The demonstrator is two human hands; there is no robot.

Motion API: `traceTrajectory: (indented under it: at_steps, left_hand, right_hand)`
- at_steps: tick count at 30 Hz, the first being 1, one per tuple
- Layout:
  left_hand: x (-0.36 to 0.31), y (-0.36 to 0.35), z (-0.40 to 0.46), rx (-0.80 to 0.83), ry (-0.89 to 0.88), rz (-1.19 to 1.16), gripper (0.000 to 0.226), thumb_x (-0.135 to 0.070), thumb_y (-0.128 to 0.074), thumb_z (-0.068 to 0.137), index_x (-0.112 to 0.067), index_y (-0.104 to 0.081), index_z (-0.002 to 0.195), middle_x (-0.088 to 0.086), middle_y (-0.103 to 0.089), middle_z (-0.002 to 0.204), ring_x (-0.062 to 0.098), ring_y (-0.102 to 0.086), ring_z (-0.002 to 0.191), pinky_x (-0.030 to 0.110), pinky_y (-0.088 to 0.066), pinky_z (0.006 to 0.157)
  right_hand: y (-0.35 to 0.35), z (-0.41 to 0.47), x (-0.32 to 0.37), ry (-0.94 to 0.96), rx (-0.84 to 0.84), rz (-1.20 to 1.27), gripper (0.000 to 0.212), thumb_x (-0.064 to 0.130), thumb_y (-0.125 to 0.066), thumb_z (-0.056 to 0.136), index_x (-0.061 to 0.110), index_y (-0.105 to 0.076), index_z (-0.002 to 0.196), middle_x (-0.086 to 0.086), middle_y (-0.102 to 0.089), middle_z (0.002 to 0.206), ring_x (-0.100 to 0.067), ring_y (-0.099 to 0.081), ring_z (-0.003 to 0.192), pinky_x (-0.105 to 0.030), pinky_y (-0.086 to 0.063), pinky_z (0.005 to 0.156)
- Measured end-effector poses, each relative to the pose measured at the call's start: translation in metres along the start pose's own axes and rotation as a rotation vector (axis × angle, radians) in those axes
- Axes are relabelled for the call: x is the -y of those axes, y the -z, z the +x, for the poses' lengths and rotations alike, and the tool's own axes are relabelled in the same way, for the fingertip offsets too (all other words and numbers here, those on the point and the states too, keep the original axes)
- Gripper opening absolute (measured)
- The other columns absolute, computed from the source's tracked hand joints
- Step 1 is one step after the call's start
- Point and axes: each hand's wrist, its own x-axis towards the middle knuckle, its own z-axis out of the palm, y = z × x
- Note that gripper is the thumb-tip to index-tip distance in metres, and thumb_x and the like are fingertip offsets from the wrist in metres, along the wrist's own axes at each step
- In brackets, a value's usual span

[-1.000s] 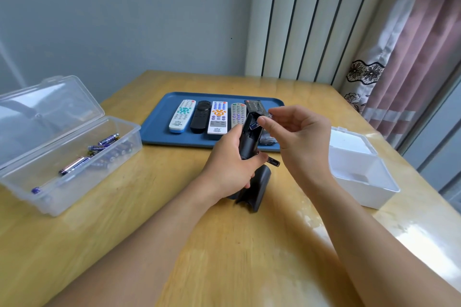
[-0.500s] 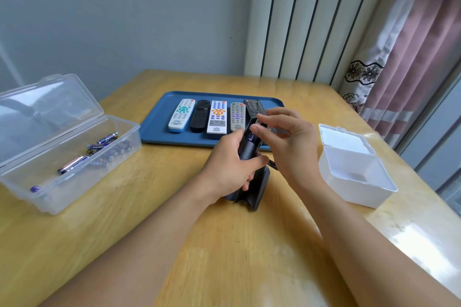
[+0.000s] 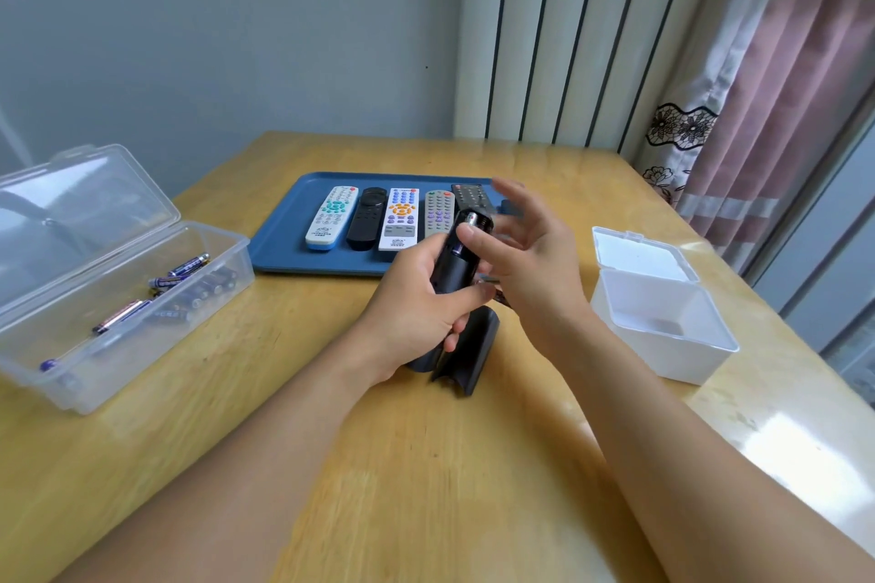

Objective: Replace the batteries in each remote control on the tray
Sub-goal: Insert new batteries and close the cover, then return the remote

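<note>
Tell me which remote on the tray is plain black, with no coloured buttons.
The second remote from the left, between the teal-buttoned white remote and the orange-buttoned white remote; the others show buttons.

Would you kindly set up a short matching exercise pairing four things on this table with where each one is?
Things:
1. black remote
2. battery cover
3. spare batteries
4. white remote

Places:
A. in the clear box
B. on the blue tray
C. in the left hand
D. lying on the table

Pairs: 1-C, 2-D, 3-A, 4-B
</note>
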Motion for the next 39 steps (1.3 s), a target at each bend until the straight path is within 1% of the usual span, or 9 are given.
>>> traceTrajectory:
  at_steps: [3, 11, 14, 17, 19, 24, 30, 34, 39]
  left_hand:
    - [-0.001, 0.000, 0.001, 0.034, 0.035, 0.001, 0.018, -0.011, -0.073, 0.092, -0.016, -0.062, 0.104, -0.006, -0.055, 0.054, 0.011, -0.047, 0.041, 0.025, -0.043, 0.040]
    - [0.005, 0.007, 0.000, 0.053, 0.104, 0.057, 0.021, -0.010, -0.074, 0.090, -0.025, -0.066, 0.103, 0.004, -0.053, 0.053, 0.016, -0.047, 0.040, 0.026, -0.043, 0.042]
    - [0.007, 0.003, 0.005, -0.079, 0.124, 0.014, 0.021, -0.006, -0.073, 0.088, -0.021, -0.068, 0.102, 0.005, -0.056, 0.060, 0.015, -0.049, 0.044, 0.026, -0.043, 0.041]
    - [0.006, 0.009, 0.012, -0.301, 0.162, -0.089, 0.021, -0.004, -0.075, 0.087, -0.016, -0.066, 0.101, 0.013, -0.067, 0.078, 0.014, -0.050, 0.047, 0.026, -0.044, 0.040]
    - [0.006, 0.014, 0.014, -0.346, 0.172, -0.143, 0.020, -0.005, -0.075, 0.088, -0.014, -0.065, 0.102, 0.014, -0.070, 0.084, 0.013, -0.051, 0.048, 0.026, -0.044, 0.041]
    - [0.008, 0.013, 0.012, -0.351, 0.113, -0.132, 0.024, -0.008, -0.079, 0.086, -0.011, -0.063, 0.104, 0.012, -0.071, 0.084, 0.012, -0.052, 0.050, 0.026, -0.046, 0.042]
    - [0.004, 0.011, 0.010, -0.278, 0.001, -0.153, 0.034, -0.005, -0.084, 0.080, -0.018, -0.063, 0.102, 0.001, -0.071, 0.076, 0.013, -0.054, 0.051, 0.025, -0.045, 0.042]
    - [0.003, 0.015, 0.011, -0.289, 0.011, -0.178, 0.037, -0.008, -0.086, 0.078, -0.020, -0.064, 0.105, 0.003, -0.073, 0.078, 0.013, -0.056, 0.054, 0.025, -0.047, 0.045]
    - [0.003, 0.017, 0.011, -0.268, 0.077, -0.224, 0.035, -0.008, -0.087, 0.078, -0.019, -0.064, 0.103, 0.003, -0.070, 0.077, 0.011, -0.054, 0.054, 0.025, -0.046, 0.045]
  right_hand:
    - [0.006, -0.002, 0.000, -0.113, 0.113, 0.118, 0.018, 0.017, -0.068, 0.095, 0.015, -0.073, 0.112, -0.010, -0.075, 0.097, -0.016, -0.069, 0.069, -0.028, -0.056, 0.060]
    - [0.007, 0.005, -0.006, -0.119, 0.063, -0.005, 0.009, 0.015, -0.068, 0.094, 0.010, -0.076, 0.096, -0.001, -0.076, 0.082, -0.006, -0.069, 0.071, -0.017, -0.051, 0.058]
    - [0.009, 0.006, -0.007, -0.011, 0.086, -0.247, 0.016, 0.019, -0.061, 0.100, 0.009, -0.074, 0.100, 0.002, -0.074, 0.081, -0.004, -0.069, 0.071, -0.019, -0.052, 0.059]
    - [0.013, 0.008, -0.005, 0.121, 0.164, -0.582, 0.021, 0.026, -0.064, 0.098, 0.010, -0.076, 0.103, 0.001, -0.074, 0.084, -0.005, -0.066, 0.074, -0.029, -0.055, 0.072]
    - [0.016, 0.005, -0.004, 0.125, 0.289, -0.660, 0.015, 0.020, -0.071, 0.093, 0.012, -0.078, 0.103, 0.003, -0.073, 0.081, -0.001, -0.062, 0.067, -0.023, -0.053, 0.070]
    - [0.021, 0.004, -0.006, 0.086, 0.344, -0.622, 0.013, 0.009, -0.074, 0.087, 0.011, -0.078, 0.099, -0.007, -0.073, 0.073, -0.006, -0.061, 0.061, -0.024, -0.050, 0.064]
    - [0.012, 0.000, -0.007, 0.060, 0.393, -0.410, 0.054, 0.007, -0.078, 0.085, 0.029, -0.061, 0.131, -0.003, -0.077, 0.075, -0.018, -0.073, 0.065, -0.024, -0.052, 0.059]
    - [0.013, 0.000, -0.004, 0.079, 0.360, -0.324, 0.052, 0.010, -0.081, 0.082, 0.027, -0.062, 0.127, -0.005, -0.078, 0.080, -0.023, -0.075, 0.068, -0.033, -0.057, 0.061]
    - [0.017, 0.001, -0.001, 0.101, 0.324, -0.348, 0.030, 0.007, -0.080, 0.083, 0.018, -0.070, 0.110, -0.003, -0.078, 0.077, -0.021, -0.074, 0.067, -0.028, -0.056, 0.058]
